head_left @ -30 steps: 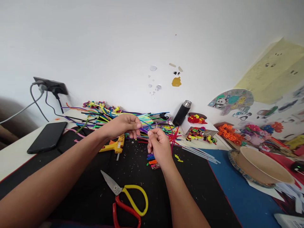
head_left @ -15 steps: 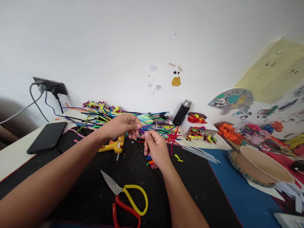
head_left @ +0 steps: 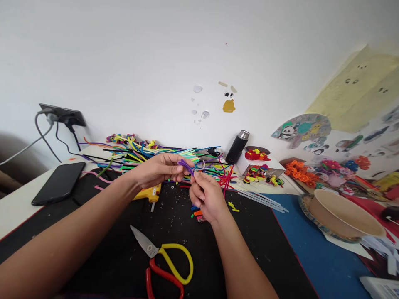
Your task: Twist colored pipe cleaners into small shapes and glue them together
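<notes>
Purple strip point(head_left: 186, 166) partly hidden by left hand point(head_left: 159, 169), right hand point(head_left: 208, 196); scissors point(head_left: 151, 249) cropped below.

More of the purple fuzzy strip point(head_left: 186, 166) shows between the hands point(head_left: 209, 197) than before, now looking doubled over.

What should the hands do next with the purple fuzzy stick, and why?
Maybe the right hand should gently twist the purple fuzzy stick while the left hand steadies it: the stick looks bent, and both hands pinch it close together.
</notes>
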`<state>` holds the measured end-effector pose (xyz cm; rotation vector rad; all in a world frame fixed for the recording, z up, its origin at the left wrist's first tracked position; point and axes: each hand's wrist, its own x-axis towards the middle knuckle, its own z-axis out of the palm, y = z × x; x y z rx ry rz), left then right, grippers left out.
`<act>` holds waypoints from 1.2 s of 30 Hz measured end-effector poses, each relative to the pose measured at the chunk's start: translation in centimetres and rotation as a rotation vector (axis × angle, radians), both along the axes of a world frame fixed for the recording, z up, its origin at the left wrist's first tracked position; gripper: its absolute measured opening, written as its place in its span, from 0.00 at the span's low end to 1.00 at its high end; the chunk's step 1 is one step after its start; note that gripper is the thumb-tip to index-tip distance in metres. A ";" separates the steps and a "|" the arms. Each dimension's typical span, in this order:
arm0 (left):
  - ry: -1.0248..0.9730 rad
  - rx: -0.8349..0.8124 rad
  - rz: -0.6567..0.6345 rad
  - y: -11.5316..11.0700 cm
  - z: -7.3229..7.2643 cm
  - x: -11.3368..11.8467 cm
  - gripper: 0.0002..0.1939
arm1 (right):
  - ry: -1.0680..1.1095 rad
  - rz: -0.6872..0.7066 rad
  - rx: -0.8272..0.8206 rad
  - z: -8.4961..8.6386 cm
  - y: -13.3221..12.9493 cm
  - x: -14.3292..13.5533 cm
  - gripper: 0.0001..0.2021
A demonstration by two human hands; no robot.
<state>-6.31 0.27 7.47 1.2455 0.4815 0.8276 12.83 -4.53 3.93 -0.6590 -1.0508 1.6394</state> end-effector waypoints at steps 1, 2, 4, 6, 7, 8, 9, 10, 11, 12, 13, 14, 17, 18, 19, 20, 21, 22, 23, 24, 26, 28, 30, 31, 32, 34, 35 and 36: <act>0.010 0.015 0.008 -0.1 0.0 0.1 0.18 | 0.021 0.025 -0.013 0.1 0.0 0.0 0.19; 0.017 0.030 0.019 -0.1 0.0 0.3 0.18 | 0.036 0.050 -0.027 0.2 -0.1 0.0 0.19; 0.013 0.056 0.050 -0.2 -0.1 0.5 0.17 | 0.053 0.089 -0.054 0.3 -0.2 0.0 0.19; -0.009 0.072 0.082 -0.3 -0.1 0.6 0.17 | 0.059 0.112 -0.073 0.4 -0.2 -0.1 0.18; -0.020 0.075 0.099 -0.3 -0.1 0.6 0.17 | 0.059 0.120 -0.078 0.4 -0.2 -0.1 0.18; -0.027 0.076 0.119 -0.3 -0.1 0.6 0.17 | 0.055 0.128 -0.081 0.4 -0.3 -0.1 0.17; -0.025 0.077 0.141 -0.2 -0.1 0.5 0.17 | 0.051 0.131 -0.083 0.3 -0.3 -0.2 0.17; -0.015 0.075 0.168 -0.2 -0.1 0.5 0.17 | 0.045 0.130 -0.085 0.3 -0.3 -0.2 0.17; 0.000 0.070 0.198 -0.2 -0.1 0.5 0.18 | 0.036 0.125 -0.087 0.2 -0.3 -0.3 0.17; 0.019 0.064 0.228 -0.2 -0.1 0.5 0.18 | 0.026 0.119 -0.087 0.1 -0.3 -0.4 0.17; 0.037 0.056 0.256 -0.1 -0.1 0.6 0.18 | 0.016 0.109 -0.085 0.0 -0.3 -0.4 0.17; 0.052 0.046 0.281 -0.1 -0.1 0.6 0.18 | 0.006 0.101 -0.081 -0.1 -0.3 -0.5 0.18; 0.082 0.018 0.328 0.0 -0.2 0.7 0.18 | -0.017 0.091 -0.068 -0.2 -0.3 -0.6 0.18; 0.092 0.007 0.326 0.1 -0.2 0.7 0.18 | -0.022 0.092 -0.064 -0.2 -0.3 -0.6 0.18; 0.100 -0.007 0.315 0.1 -0.2 0.6 0.19 | -0.025 0.095 -0.062 -0.2 -0.4 -0.6 0.18; 0.103 -0.022 0.296 0.2 -0.2 0.6 0.19 | -0.026 0.099 -0.061 -0.2 -0.4 -0.6 0.18; 0.096 -0.039 0.272 0.2 -0.3 0.6 0.19 | -0.022 0.104 -0.064 -0.2 -0.4 -0.6 0.19; 0.077 -0.056 0.246 0.2 -0.3 0.5 0.18 | -0.014 0.107 -0.071 -0.2 -0.4 -0.6 0.19; 0.048 -0.069 0.220 0.3 -0.4 0.5 0.18 | -0.001 0.110 -0.081 -0.1 -0.4 -0.6 0.19; 0.014 -0.079 0.193 0.3 -0.5 0.6 0.17 | 0.015 0.112 -0.092 -0.1 -0.4 -0.5 0.19; -0.045 -0.089 0.137 0.2 -0.7 0.7 0.17 | 0.048 0.115 -0.116 0.0 -0.3 -0.4 0.18; -0.070 -0.092 0.083 0.2 -1.0 0.9 0.17 | 0.075 0.121 -0.138 0.1 -0.3 -0.3 0.18; -0.071 -0.094 0.047 0.0 -1.2 1.2 0.17 | 0.097 0.140 -0.155 0.3 -0.3 -0.2 0.18; -0.069 -0.092 0.042 0.0 -1.3 1.3 0.17 | 0.106 0.149 -0.162 0.3 -0.3 -0.1 0.18; -0.070 -0.089 0.048 -0.1 -1.3 1.5 0.17 | 0.112 0.157 -0.166 0.4 -0.3 -0.1 0.18; -0.072 -0.079 0.083 -0.2 -1.3 1.7 0.16 | 0.116 0.160 -0.167 0.4 -0.4 -0.2 0.18; -0.064 -0.070 0.104 -0.3 -1.3 1.8 0.16 | 0.111 0.156 -0.164 0.4 -0.4 -0.3 0.18; -0.046 -0.056 0.128 -0.3 -1.2 1.8 0.16 | 0.102 0.148 -0.161 0.4 -0.4 -0.4 0.18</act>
